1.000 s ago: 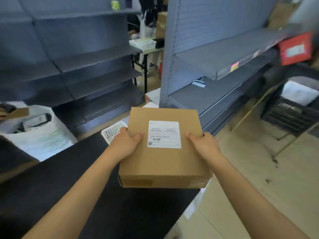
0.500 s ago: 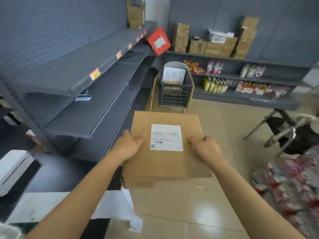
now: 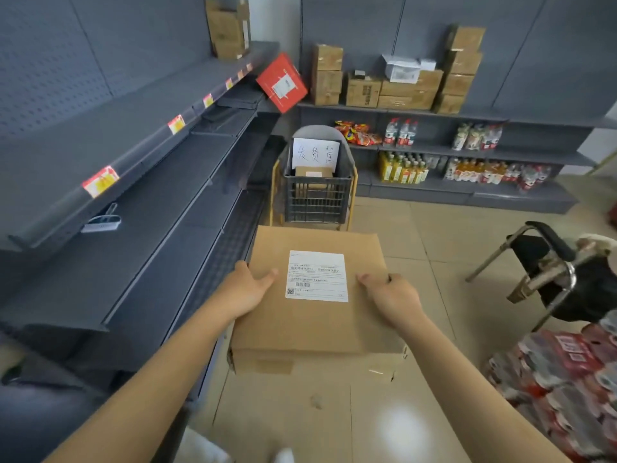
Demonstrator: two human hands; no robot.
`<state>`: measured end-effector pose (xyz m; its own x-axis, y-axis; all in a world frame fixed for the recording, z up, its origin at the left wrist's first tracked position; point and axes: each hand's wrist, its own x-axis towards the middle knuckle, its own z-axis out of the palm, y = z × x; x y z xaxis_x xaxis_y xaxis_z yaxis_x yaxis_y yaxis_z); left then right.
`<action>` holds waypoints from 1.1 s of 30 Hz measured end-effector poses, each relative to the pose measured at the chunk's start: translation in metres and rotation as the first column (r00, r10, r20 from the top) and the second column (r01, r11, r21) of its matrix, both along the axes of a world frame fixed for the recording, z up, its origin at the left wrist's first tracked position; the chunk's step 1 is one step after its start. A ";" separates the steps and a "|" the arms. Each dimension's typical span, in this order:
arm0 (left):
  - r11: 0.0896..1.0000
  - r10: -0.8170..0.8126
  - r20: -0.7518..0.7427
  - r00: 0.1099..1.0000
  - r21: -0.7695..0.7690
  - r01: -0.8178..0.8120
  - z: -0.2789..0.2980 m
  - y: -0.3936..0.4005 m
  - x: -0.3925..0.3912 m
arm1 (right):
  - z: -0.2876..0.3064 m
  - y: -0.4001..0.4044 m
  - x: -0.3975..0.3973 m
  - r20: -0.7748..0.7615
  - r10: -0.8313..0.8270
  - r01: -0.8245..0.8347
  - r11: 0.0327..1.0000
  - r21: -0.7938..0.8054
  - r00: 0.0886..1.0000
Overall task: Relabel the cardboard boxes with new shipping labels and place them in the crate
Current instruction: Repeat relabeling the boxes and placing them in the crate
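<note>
I carry a flat cardboard box (image 3: 317, 325) in front of me, level, with a white shipping label (image 3: 317, 276) on its top. My left hand (image 3: 248, 289) grips its left side, thumb lying on top. My right hand (image 3: 392, 295) grips its right side, thumb on top too. Straight ahead on the floor stands a dark slatted crate (image 3: 315, 198) on a yellow-framed chair, with a handwritten paper sign (image 3: 315, 153) behind it. A labelled cardboard box (image 3: 314, 173) lies inside the crate.
Grey empty shelving (image 3: 140, 195) runs along my left. Stacked cardboard boxes (image 3: 400, 85), snacks and bottles fill shelves on the far wall. A red box (image 3: 282, 82) leans at the shelf corner. A dark folding chair (image 3: 547, 275) and red wrapped packs (image 3: 567, 372) are on the right. Tiled floor lies between me and the crate.
My view has swung right from the black table to the aisle, and the crate has come nearer and centred. Both hands keep the same hold on the box.
</note>
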<state>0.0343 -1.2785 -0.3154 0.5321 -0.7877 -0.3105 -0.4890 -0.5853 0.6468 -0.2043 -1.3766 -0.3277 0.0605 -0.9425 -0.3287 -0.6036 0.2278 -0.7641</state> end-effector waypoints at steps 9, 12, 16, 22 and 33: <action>1.000 -0.014 -0.031 0.999 0.002 0.014 -0.005 -0.144 0.076 | 0.000 -0.147 0.076 -0.025 0.001 -0.001 1.000 -0.006 1.000; 1.000 -0.021 -0.033 0.999 0.003 0.021 -0.001 -0.192 0.091 | 0.000 -0.191 0.093 -0.046 -0.008 0.007 1.000 -0.013 0.999; 1.000 -0.021 -0.041 0.999 -0.003 0.021 -0.004 -0.254 0.109 | -0.006 -0.251 0.110 -0.060 -0.009 0.008 1.000 -0.007 0.998; 1.000 -0.013 -0.073 0.997 0.018 0.014 -0.017 -0.360 0.134 | -0.023 -0.361 0.137 -0.071 0.000 -0.001 1.000 -0.007 0.997; 0.996 0.071 -0.130 0.989 0.062 -0.063 -0.028 -0.526 0.192 | -0.031 -0.534 0.195 -0.006 0.058 -0.058 0.998 0.036 0.998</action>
